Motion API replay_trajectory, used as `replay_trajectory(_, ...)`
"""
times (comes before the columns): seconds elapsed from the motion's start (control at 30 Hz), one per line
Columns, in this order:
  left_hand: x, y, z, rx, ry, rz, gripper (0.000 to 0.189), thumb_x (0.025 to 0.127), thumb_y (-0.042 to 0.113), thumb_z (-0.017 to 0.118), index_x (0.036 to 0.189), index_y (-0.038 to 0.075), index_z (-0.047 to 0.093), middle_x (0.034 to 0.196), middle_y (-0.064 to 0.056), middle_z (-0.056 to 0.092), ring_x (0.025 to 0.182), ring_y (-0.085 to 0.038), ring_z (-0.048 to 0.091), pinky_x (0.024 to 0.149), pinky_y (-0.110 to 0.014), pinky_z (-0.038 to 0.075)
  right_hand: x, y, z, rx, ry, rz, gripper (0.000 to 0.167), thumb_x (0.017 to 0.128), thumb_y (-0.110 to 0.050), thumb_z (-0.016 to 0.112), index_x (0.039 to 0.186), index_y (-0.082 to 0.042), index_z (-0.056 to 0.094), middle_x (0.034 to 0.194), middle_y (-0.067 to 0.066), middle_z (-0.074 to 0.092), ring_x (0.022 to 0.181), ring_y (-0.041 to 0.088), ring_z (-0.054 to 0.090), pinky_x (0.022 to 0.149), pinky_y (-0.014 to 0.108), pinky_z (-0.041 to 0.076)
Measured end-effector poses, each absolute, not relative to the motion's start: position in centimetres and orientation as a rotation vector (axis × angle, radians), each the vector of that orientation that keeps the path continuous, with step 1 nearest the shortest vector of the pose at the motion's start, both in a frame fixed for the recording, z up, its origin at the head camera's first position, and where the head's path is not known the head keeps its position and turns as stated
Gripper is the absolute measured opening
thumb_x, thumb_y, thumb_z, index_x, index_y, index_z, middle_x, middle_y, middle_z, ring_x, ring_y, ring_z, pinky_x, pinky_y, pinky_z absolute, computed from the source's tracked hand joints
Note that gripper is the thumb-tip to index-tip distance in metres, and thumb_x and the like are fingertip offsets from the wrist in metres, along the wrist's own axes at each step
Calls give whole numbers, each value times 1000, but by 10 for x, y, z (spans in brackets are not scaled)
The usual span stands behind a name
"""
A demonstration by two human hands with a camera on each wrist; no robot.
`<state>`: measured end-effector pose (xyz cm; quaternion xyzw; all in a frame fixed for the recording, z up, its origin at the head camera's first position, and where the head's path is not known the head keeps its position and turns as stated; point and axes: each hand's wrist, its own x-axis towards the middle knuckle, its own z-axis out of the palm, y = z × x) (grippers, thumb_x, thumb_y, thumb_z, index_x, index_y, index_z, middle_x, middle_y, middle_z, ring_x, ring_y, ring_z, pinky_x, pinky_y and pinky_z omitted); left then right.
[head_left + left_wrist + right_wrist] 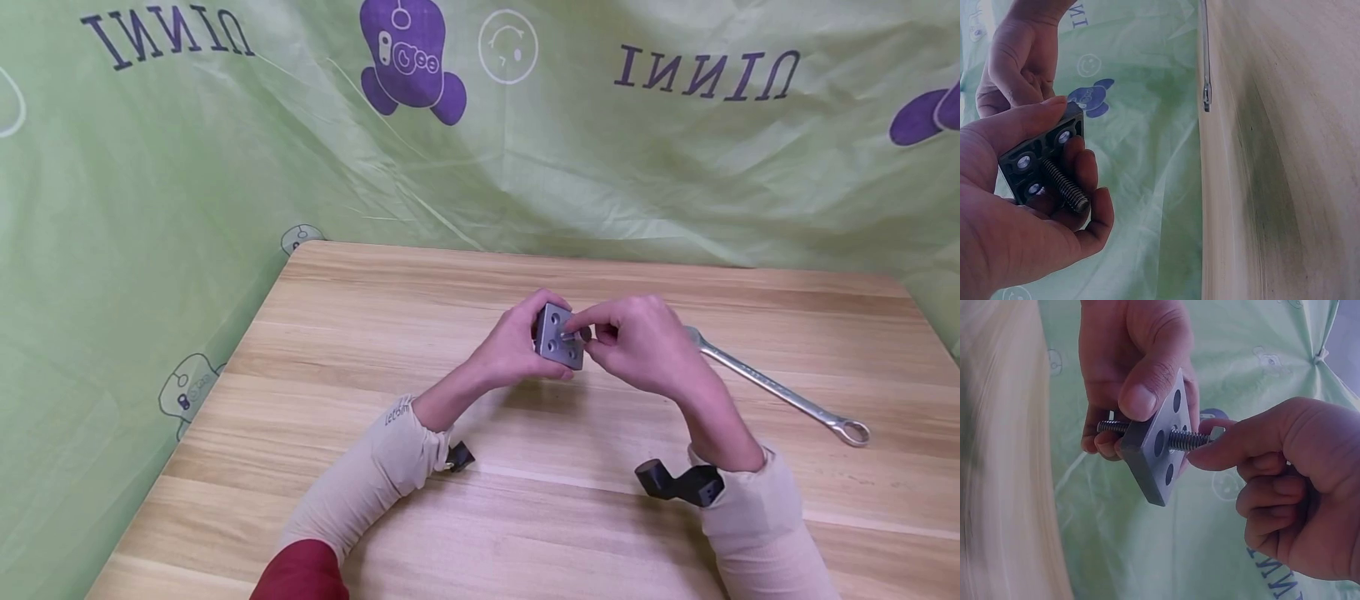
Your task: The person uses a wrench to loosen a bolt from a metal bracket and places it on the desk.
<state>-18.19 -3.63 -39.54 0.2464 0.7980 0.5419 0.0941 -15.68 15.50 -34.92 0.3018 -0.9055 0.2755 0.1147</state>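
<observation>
My left hand (513, 346) grips a square grey plate (551, 333) with round holes by its edges, thumb on one side and fingers curled round the other. A threaded bolt (1188, 440) passes through the middle of the plate, and its threaded end (1066, 184) sticks out on the far side by the left fingers. At the bolt's hex end, my right hand (641, 342) pinches with the fingertips close to the plate. The other right fingers (1272, 506) are curled into the palm, with something dark partly hidden behind them. Both hands hold the work above the table.
A long silver combination wrench (776, 387) lies on the wooden table (375, 308) to the right, its open end partly behind the right hand. Green printed cloth (525, 183) hangs behind and left of the table. A black wrist mount (678, 483) juts from the right sleeve.
</observation>
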Motion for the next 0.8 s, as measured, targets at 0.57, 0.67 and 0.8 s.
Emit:
replay_trajectory(0.57,-181,-37,-394,724,2390,1602,72,63,-2,87,125,6,52,109,-15,64,91,-18,60,77,-20,50,-158,158,-343,570,-2996,817,45,98,-53,55,76,-16,69,58,-4,47,56,14,42,52,30,33)
replay_trajectory(0.67,-181,-37,-394,735,2389,1606,71,63,-2,87,125,6,53,110,-16,64,91,-17,61,78,-20,51,-158,158,-343,593,-3035,796,49,100,-53,52,72,-16,67,59,-3,51,57,15,44,52,30,34)
replay_trajectory(0.8,-181,-37,-394,743,2390,1606,71,63,-2,87,124,5,53,111,-16,65,91,-17,61,78,-20,50,-158,156,-344,612,-3040,791,48,101,-50,52,71,-16,68,59,-2,52,57,15,45,53,30,35)
